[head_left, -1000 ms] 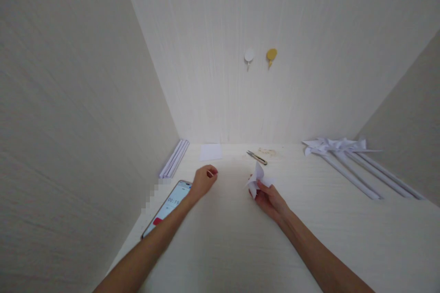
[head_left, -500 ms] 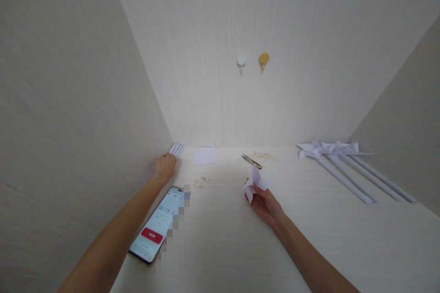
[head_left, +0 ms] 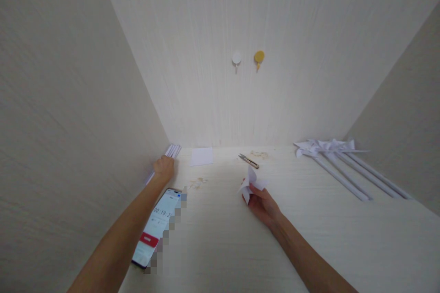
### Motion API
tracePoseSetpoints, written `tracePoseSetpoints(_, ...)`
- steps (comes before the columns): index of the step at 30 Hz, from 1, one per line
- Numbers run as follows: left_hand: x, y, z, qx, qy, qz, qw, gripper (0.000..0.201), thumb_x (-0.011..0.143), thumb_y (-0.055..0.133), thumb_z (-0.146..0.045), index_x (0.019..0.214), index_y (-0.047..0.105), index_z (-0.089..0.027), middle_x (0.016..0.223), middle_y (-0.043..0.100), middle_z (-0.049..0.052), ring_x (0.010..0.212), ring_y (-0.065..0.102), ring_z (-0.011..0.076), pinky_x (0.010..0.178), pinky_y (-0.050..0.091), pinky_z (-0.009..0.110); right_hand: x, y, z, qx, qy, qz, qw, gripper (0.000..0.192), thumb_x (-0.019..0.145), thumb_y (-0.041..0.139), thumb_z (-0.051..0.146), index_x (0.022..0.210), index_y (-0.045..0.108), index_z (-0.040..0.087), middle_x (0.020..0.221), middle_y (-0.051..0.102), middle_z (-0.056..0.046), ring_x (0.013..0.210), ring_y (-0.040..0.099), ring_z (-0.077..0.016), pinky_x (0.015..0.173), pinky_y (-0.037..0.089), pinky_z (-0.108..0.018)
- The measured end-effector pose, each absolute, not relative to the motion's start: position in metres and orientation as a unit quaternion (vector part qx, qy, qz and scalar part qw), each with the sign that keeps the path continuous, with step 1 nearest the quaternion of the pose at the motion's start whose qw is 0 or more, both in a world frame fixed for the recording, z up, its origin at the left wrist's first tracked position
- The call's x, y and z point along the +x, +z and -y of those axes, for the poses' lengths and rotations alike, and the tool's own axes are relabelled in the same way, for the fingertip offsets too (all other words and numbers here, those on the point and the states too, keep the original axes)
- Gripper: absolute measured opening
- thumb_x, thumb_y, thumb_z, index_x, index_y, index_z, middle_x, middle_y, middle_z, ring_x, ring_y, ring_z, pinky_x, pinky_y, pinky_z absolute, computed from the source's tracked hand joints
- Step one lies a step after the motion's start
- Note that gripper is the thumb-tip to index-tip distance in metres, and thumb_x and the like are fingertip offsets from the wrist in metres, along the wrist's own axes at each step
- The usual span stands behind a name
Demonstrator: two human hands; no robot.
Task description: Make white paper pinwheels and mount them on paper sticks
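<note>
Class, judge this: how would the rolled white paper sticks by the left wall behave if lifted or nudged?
The rolled paper sticks look thin and hollow, so probably very light and easily crushed. Being round, they may roll when nudged, though the left wall would stop them. The left hand rests on them.

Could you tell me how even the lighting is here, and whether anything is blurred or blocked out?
Head view: soft, even light, faint shadows under both arms; no glare. A pixelated patch covers the phone edge. Left hand and right hand are slightly soft; walls bow near the edges.
</note>
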State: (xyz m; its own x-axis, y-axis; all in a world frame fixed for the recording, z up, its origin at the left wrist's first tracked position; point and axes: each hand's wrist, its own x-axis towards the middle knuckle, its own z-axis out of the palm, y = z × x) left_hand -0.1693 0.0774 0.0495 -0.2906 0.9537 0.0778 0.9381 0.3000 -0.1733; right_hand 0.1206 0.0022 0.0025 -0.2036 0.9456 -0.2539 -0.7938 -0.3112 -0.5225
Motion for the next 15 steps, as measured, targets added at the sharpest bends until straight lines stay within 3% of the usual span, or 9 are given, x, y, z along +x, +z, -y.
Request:
tracePoseSetpoints(8, -0.169, 0.055, -0.075, -0.590, -0.002, 0.807, 0.029, 0.035, 0.073, 0.033, -0.006, 0.094, 0.061, -0.004, 0.099, 0.060, 0.025, 0.093, 0.057, 0.0322, 0.074, 0.044, 0.040, 0.121, 0.002, -0.003, -0.265, 0.760, 0.143, 0.575, 0.021, 0.048, 0.072, 0.009, 0.060, 0.059, 0.019, 0.066, 0.068, 0.002, 0.059, 0.061, -0.0124, 0.054, 0.048, -0.022)
tracePoseSetpoints(13, -0.161, 0.070, -0.074, -0.588, -0.093, 0.803, -0.006, 0.030, 0.069, 0.039, -0.011, 0.087, 0.061, -0.003, 0.097, 0.059, 0.026, 0.093, 0.056, 0.0350, 0.074, 0.042, 0.043, 0.121, 0.002, -0.003, -0.267, 0.758, 0.158, 0.574, 0.019, 0.050, 0.071, 0.010, 0.062, 0.059, 0.021, 0.068, 0.068, 0.004, 0.059, 0.061, -0.0123, 0.055, 0.049, -0.022)
tracePoseSetpoints(15, -0.151, 0.077, -0.068, -0.595, -0.144, 0.789, -0.040, 0.027, 0.070, 0.039, -0.016, 0.083, 0.061, -0.005, 0.090, 0.061, 0.023, 0.089, 0.057, 0.0315, 0.071, 0.043, 0.039, 0.121, 0.001, -0.003, -0.266, 0.757, 0.160, 0.575, 0.019, 0.051, 0.070, 0.010, 0.063, 0.059, 0.021, 0.068, 0.068, 0.003, 0.059, 0.061, -0.0128, 0.055, 0.049, -0.023)
